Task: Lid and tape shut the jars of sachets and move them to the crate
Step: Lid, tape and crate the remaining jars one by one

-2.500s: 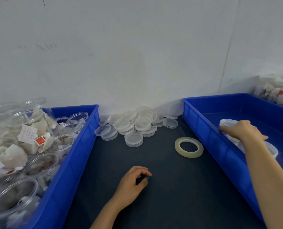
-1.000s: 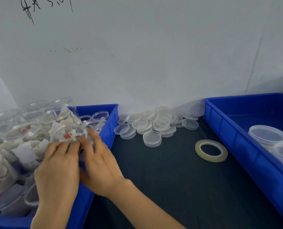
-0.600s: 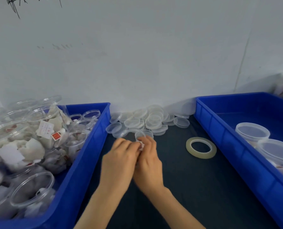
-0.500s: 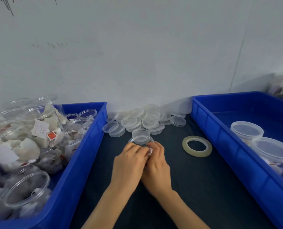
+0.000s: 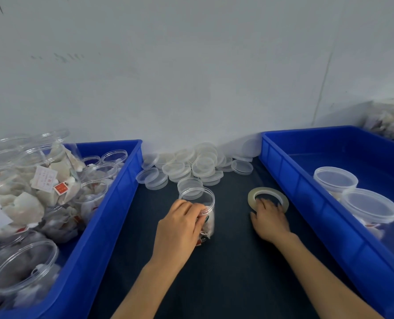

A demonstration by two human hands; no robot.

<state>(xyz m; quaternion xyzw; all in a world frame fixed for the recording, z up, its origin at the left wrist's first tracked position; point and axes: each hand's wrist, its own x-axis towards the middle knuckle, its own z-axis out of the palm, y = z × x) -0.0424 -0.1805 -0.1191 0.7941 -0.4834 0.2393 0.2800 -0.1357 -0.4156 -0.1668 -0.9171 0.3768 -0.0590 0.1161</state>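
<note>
The step in hand looks like the start of sealing one jar. The open jar of sachets (image 5: pixel 198 204) stands upright on the dark tabletop (image 5: pixel 226 261) with no lid on it. The left hand (image 5: pixel 180 229) grips it from the near side, fingers curled round its wall just under the rim.

To the right of the jar, the right hand (image 5: pixel 269 219) rests on the tape roll (image 5: pixel 269 190). Its fingers lie across the near edge with their tips in the hole, and the thumb is spread to the side. No closed grip shows.

Just behind the jar lies the heap of clear lids (image 5: pixel 191 164). Further right of the jar, past the tape, is the blue crate (image 5: pixel 281 166), which holds lidded jars (image 5: pixel 335 180). To the jar's left is another blue crate (image 5: pixel 122 180) full of unlidded jars.

The next move probably calls for a lid from the heap, seated squarely on the rim while the left hand steadies the jar. Only after that would tape go round the seam.
</note>
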